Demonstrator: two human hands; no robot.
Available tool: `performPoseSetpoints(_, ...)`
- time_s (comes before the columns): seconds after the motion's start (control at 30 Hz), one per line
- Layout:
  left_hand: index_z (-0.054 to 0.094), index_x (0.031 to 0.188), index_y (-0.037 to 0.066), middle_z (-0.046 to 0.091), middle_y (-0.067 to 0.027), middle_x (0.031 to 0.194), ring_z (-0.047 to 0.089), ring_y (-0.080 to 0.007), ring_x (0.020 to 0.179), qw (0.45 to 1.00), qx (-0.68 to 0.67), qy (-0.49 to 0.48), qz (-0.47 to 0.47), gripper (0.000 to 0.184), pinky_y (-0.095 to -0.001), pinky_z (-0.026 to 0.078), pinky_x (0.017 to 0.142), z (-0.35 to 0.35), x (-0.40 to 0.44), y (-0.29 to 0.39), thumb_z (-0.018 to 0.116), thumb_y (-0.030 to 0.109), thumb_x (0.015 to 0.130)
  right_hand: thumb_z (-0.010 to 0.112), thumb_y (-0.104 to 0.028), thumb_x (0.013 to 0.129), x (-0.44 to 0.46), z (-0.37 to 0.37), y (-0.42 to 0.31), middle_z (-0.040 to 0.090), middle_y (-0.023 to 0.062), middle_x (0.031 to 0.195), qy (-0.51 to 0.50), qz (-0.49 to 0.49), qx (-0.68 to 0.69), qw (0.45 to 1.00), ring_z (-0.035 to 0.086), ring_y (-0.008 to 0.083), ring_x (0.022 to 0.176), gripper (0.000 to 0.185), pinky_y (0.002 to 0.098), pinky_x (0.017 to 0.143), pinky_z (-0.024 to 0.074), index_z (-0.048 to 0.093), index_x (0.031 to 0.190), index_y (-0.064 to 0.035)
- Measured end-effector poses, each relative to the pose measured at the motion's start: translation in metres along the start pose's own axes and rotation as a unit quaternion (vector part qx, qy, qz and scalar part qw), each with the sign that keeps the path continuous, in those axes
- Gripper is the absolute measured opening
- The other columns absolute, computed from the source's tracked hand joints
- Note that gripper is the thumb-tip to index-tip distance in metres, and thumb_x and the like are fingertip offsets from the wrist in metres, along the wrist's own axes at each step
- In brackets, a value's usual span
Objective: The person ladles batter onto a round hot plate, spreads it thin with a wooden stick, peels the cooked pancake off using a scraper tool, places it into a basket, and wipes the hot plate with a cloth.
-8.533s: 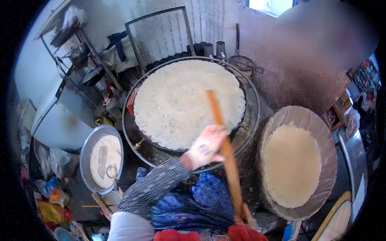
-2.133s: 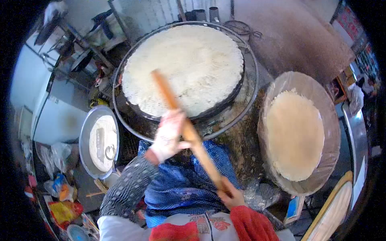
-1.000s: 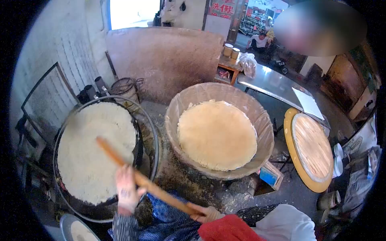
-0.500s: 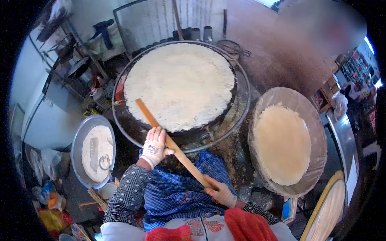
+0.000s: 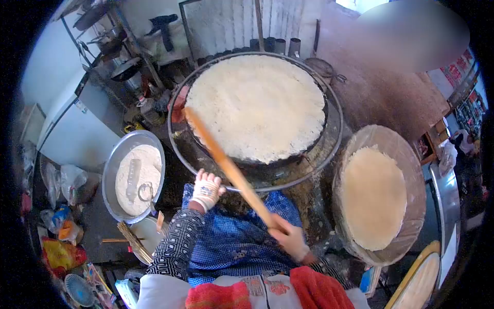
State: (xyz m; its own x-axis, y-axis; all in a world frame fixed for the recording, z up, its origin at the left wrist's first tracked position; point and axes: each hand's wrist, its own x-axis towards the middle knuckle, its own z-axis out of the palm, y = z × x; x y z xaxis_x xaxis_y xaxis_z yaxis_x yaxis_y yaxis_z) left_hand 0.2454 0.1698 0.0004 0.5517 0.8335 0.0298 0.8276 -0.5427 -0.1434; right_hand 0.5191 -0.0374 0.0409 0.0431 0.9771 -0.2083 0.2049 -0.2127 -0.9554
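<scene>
Since the frame just before, the left hand (image 5: 207, 189) has come off the wooden stick (image 5: 229, 167) to the near-left part of the metal ring around the griddle (image 5: 326, 117); I cannot tell whether it grips the ring. The right hand (image 5: 290, 238) is wrapped round the stick's near end, in front of the griddle, the far end reaching its left edge. The stick looks stiff and fairly light, best held near end and middle; the pale sheet (image 5: 257, 103) on the griddle looks soft and easily torn. A powder-filled basin (image 5: 109, 180) stands left of the griddle, a lined tub (image 5: 416, 216) right; the ring could obstruct low strokes.
</scene>
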Motion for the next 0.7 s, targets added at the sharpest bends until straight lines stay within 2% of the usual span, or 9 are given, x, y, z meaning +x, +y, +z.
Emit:
performPoseSetpoints(0.1,0.063,0.103,0.009,0.06,-0.0103,0.098,0.054,-0.0302,0.105,0.999,-0.033,-0.001,-0.022,0.042,-0.0519,0.028,0.107,-0.004,0.004,0.036,0.063,0.046,0.083,0.066,-0.011,0.088,-0.024,-0.032,0.072,0.066,0.0065,0.115,0.155,-0.004,0.066,0.986,0.061,0.012,0.099,0.048,0.0267,0.083,0.0496,0.053,0.133,0.0019)
performPoseSetpoints(0.17,0.063,0.101,0.009,0.06,-0.012,0.1,0.053,-0.0308,0.108,0.998,-0.043,0.023,-0.047,0.041,-0.0528,0.028,0.106,-0.011,0.007,0.073,0.063,0.046,0.083,0.067,-0.012,0.088,-0.014,-0.027,0.057,0.068,0.0037,0.107,0.134,0.038,0.096,0.986,0.06,0.0092,0.085,0.047,0.0238,0.073,0.0495,0.055,0.132,0.0005)
performPoseSetpoints(0.23,0.06,0.111,0.007,0.059,-0.0144,0.106,0.051,-0.0339,0.111,0.996,-0.062,0.004,-0.071,0.042,-0.0516,0.027,0.107,-0.02,0.012,0.112,0.061,0.04,0.085,0.068,-0.012,0.088,0.02,-0.001,0.043,0.068,0.0022,0.1,0.079,-0.037,0.041,0.995,0.056,0.0065,0.07,0.048,0.0225,0.063,0.0475,0.056,0.133,-0.0022)
performPoseSetpoints(0.27,0.057,0.118,0.004,0.057,-0.0169,0.111,0.05,-0.036,0.113,0.977,-0.189,-0.019,-0.093,0.045,-0.0524,0.028,0.107,-0.028,0.012,0.127,0.059,0.037,0.086,0.069,-0.013,0.087,0.028,0.007,0.012,0.067,0.0014,0.098,0.017,0.036,0.069,0.997,0.052,0.0045,0.065,0.048,0.0227,0.058,0.0459,0.057,0.133,-0.0045)
performPoseSetpoints(0.3,0.054,0.124,0.002,0.056,-0.0194,0.117,0.048,-0.038,0.116,0.942,-0.314,-0.039,-0.114,0.049,-0.0531,0.028,0.107,-0.033,0.01,0.135,0.058,0.034,0.087,0.07,-0.019,0.086,0.032,0.016,0.005,0.068,0.0125,0.118,-0.005,0.054,0.091,0.994,0.063,0.0131,0.103,0.048,0.0263,0.089,0.0489,0.058,0.13,-0.0033)
performPoseSetpoints(0.33,0.044,0.133,-0.003,0.05,-0.0228,0.127,0.045,-0.0405,0.123,0.969,-0.212,0.1,0.073,0.059,-0.0556,0.029,0.107,-0.022,-0.005,0.133,0.059,0.028,0.086,0.07,-0.017,0.086,0.029,0.012,-0.001,0.068,0.0124,0.117,-0.01,0.057,0.105,0.993,0.063,0.0123,0.102,0.048,0.0261,0.089,0.049,0.058,0.13,-0.0033)
performPoseSetpoints(0.37,0.041,0.134,-0.005,0.046,-0.0255,0.131,0.041,-0.0431,0.127,0.951,-0.258,0.124,0.119,0.062,-0.0579,0.03,0.107,-0.042,-0.025,0.13,0.062,0.028,0.085,0.07,-0.015,0.085,0.022,0.006,-0.005,0.068,0.0123,0.116,-0.016,0.057,0.114,0.992,0.063,0.0114,0.101,0.048,0.0259,0.089,0.0491,0.058,0.13,-0.0033)
performPoseSetpoints(0.5,0.041,0.135,-0.003,0.038,-0.0287,0.139,0.036,-0.0475,0.131,0.938,-0.271,0.19,0.1,0.064,-0.0567,0.028,0.11,-0.102,-0.002,0.11,0.064,0.029,0.086,0.069,-0.013,0.087,-0.031,-0.038,0.037,0.066,0.0094,0.108,0.053,0.047,0.122,0.99,0.064,0.0121,0.085,0.049,0.0256,0.075,0.0511,0.055,0.132,0.0017)
performPoseSetpoints(0.7,0.04,0.138,-0.001,0.04,-0.0245,0.142,0.034,-0.0399,0.136,0.904,-0.188,0.201,0.326,0.089,-0.0511,0.023,0.115,-0.122,0.182,0.131,0.063,0.058,0.075,0.066,-0.01,0.089,-0.066,-0.054,0.033,0.063,0.0086,0.104,0.253,0.046,0.183,0.949,0.051,0.0103,0.053,0.056,0.0296,0.044,0.0407,0.047,0.141,-0.004)
